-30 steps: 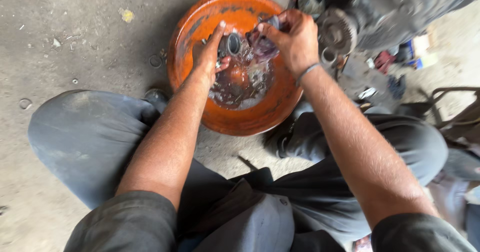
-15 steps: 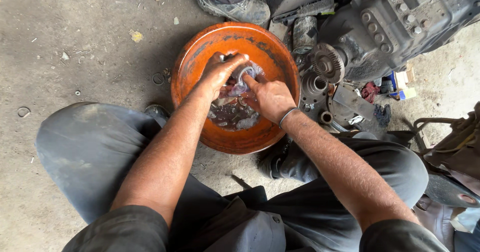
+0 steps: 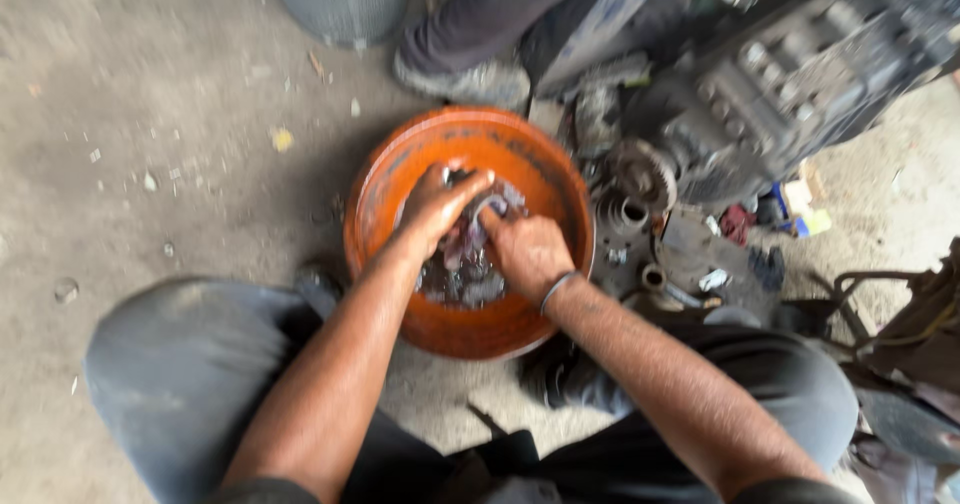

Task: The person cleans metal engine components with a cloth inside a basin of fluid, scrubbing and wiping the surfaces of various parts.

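Reaching down, both hands [image 3: 440, 204] [image 3: 525, 249] grasping a rag [image 3: 490, 209] inside orange basin [image 3: 400, 179].

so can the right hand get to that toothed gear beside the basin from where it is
Probably yes. The right hand is down in the orange basin, and the gear sits just past the rim on that side, with nothing visible lying between them. The picture is blurred, though.
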